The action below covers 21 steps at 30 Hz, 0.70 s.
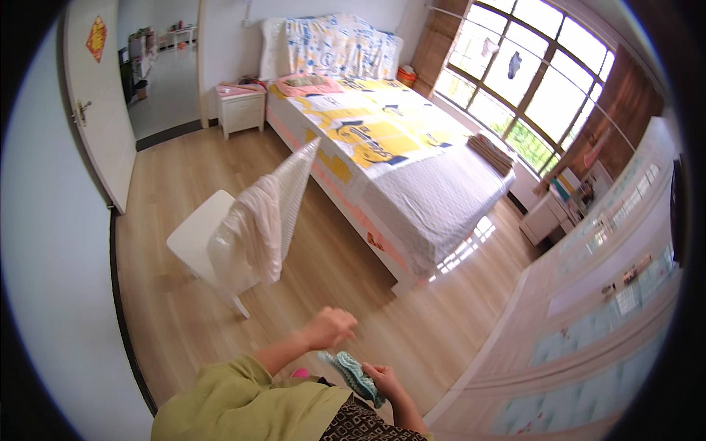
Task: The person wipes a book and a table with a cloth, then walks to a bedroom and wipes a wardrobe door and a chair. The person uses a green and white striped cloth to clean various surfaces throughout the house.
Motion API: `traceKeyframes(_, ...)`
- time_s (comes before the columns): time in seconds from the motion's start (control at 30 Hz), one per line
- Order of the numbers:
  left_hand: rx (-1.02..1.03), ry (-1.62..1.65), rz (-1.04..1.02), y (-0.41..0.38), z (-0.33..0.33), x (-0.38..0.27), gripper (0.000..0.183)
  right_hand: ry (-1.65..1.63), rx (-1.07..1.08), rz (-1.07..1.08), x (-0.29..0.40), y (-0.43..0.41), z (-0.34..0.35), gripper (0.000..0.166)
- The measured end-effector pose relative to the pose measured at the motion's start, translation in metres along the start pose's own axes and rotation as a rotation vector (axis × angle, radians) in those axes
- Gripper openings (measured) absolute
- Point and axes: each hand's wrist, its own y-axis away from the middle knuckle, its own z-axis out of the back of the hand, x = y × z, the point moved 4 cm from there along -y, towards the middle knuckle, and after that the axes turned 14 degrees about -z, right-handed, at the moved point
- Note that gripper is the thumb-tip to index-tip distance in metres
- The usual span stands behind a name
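My right hand [384, 379] is shut on a folded teal-and-white knitted cloth [356, 376], near the bottom of the view. Just above and left of the cloth is my left hand [329, 328], its fingers curled and slightly blurred; whether anything is in them cannot be told. A white chair [201, 226] stands ahead to the left, with a pale cloth [251, 226] draped over its backrest.
Beyond the chair is a large bed [424, 204] with a yellow and white cover; folded textiles [491, 153] lie at its edge. A white nightstand [241, 110] stands near the open door [102, 138]. Wardrobe doors [584, 353] run along the right, and a desk [549, 218] stands below the window.
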Motion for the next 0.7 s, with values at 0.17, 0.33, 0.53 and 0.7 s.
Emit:
traceKeyframes(0.17, -0.612, -0.711, 0.252, 0.029, 0.149, 0.033, 0.027, -0.006, -0.005, 0.114, 0.09, -0.028, 0.013, 0.043)
traceKeyframes(0.33, -0.771, -1.081, 0.593, 0.066, 0.196, 0.063, 0.03, 0.156, -0.144, 0.424, 0.221, -0.059, 0.013, 0.033)
traceKeyframes(0.53, -0.716, -1.156, 0.638, 0.076, 0.186, 0.091, 0.028, 0.444, -0.208, 0.813, 0.385, -0.118, -0.014, 0.054)
traceKeyframes(0.7, -0.665, -1.263, 0.664, 0.086, 0.186, 0.081, 0.028, 0.517, -0.133, 0.788, 0.497, -0.149, -0.064, 0.084)
